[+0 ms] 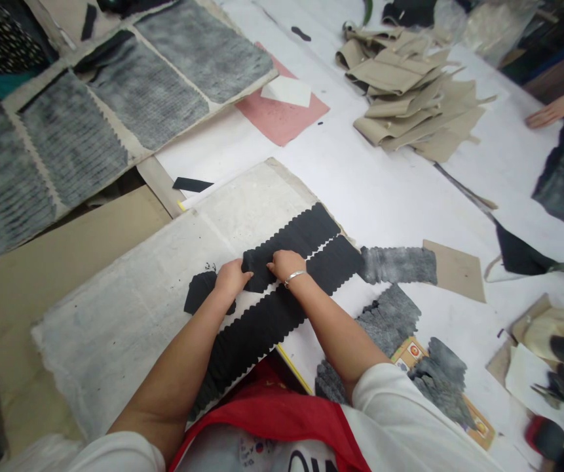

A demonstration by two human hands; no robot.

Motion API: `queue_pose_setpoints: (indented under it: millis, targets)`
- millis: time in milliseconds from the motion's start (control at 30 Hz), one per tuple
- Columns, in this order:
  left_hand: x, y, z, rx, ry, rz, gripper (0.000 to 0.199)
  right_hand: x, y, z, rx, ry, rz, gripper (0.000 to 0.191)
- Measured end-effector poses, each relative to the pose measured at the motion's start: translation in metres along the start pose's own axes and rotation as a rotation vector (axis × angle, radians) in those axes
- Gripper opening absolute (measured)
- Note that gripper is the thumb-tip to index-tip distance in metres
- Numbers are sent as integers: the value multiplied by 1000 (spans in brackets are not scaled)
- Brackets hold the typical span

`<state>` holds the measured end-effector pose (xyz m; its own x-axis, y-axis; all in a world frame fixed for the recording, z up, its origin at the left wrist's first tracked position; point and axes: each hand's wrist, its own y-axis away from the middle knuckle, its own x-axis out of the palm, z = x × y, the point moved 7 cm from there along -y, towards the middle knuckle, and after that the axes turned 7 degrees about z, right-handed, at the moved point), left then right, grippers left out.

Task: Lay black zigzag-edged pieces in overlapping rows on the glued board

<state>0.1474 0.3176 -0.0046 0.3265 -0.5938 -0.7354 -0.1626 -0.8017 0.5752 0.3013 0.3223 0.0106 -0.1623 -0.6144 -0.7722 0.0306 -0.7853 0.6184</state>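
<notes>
My left hand [231,280] has its fingers closed at the near-left end of a black scalloped strip [294,233], thin like leather or fabric. On the same strip, close by, my right hand [287,266] pinches with thumb and fingers; a silver bracelet is on that wrist. The strip lies on a pale, worn board [129,308]. A second black scalloped strip [262,321] runs alongside, nearer my body, partly under my right forearm. Just left of my left hand rests a small black piece [200,293], partly covered by that hand.
Grey mottled panels lie on another board [134,151] at upper left. Beige folded pieces [409,92] are heaped at upper right. Grey scalloped pieces [390,314] lie right of my arm. A co-worker's hand [554,111] rests at the far right. A red sheet [286,111] lies ahead.
</notes>
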Motion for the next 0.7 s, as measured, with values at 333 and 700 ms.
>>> queue_pose_setpoints:
  millis: [333,700]
  targets:
    - [2,1,4,-20,38,24,25,-1,-1,0,-4,-4,-7,29]
    - [4,2,7,-30,58,29,24,-2,0,1,6,-6,9,30]
